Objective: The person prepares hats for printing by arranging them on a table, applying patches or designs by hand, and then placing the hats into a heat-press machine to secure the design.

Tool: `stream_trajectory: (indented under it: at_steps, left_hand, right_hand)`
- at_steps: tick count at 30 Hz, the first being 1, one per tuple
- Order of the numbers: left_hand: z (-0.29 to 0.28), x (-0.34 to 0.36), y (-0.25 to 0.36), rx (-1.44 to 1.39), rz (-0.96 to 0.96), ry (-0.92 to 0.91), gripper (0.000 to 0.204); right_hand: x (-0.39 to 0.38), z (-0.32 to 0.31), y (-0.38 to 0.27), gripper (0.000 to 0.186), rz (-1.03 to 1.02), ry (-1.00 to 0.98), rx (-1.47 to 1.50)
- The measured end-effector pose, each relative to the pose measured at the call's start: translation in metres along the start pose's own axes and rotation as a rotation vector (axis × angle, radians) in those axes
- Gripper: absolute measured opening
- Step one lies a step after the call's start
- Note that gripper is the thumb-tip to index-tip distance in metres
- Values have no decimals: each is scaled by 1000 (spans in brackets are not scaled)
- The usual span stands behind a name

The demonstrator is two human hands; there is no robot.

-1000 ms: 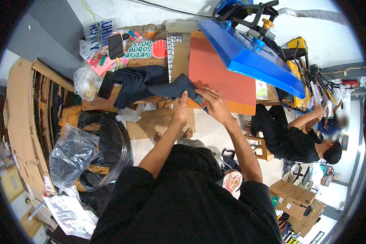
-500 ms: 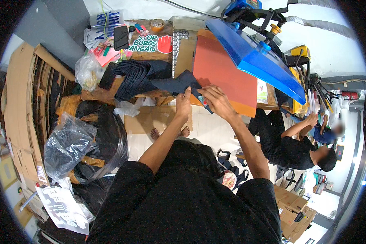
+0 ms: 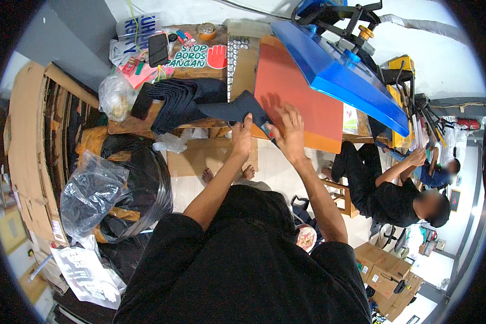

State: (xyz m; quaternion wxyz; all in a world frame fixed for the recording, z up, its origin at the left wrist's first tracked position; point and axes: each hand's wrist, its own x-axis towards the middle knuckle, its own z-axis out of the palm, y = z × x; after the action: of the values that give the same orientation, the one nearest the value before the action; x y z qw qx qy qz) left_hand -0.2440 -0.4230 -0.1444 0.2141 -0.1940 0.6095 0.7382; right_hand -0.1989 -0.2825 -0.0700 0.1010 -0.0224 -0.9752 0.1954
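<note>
A dark navy piece of cloth (image 3: 237,108) lies across the table's front edge and onto the near left corner of the orange-red pad of a heat press (image 3: 302,97). My left hand (image 3: 242,139) pinches its near edge, thumb on top. My right hand (image 3: 291,135) is open over the pad, fingers stretched out and apart, its thumb against the right end of the cloth. A small light and red patch, too small to make out, shows beside that thumb. To the left, a stack of folded dark cloth pieces (image 3: 186,97) touches the held piece.
The press's blue upper plate (image 3: 340,81) is raised, tilted above the pad. Phone (image 3: 158,49), tape roll (image 3: 207,31) and a hand-shaped sticker (image 3: 217,56) lie on the table. Black plastic bags (image 3: 140,183) stand at left. Another person (image 3: 394,200) sits at right.
My right hand has lifted its fingers from a pinch at the cloth and spread them over the pad. My left hand keeps its hold. The seated person at right has shifted slightly.
</note>
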Motion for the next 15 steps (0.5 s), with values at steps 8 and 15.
stream_trajectory:
  at_steps: [8, 15]
  left_hand:
    - [-9, -5, -1, 58, 39, -46, 52]
    - [-1, 0, -11, 13, 18, -32, 53]
  right_hand:
    - [15, 23, 20, 151, 330, -232, -257]
    - [20, 21, 28, 141, 149, -230, -275]
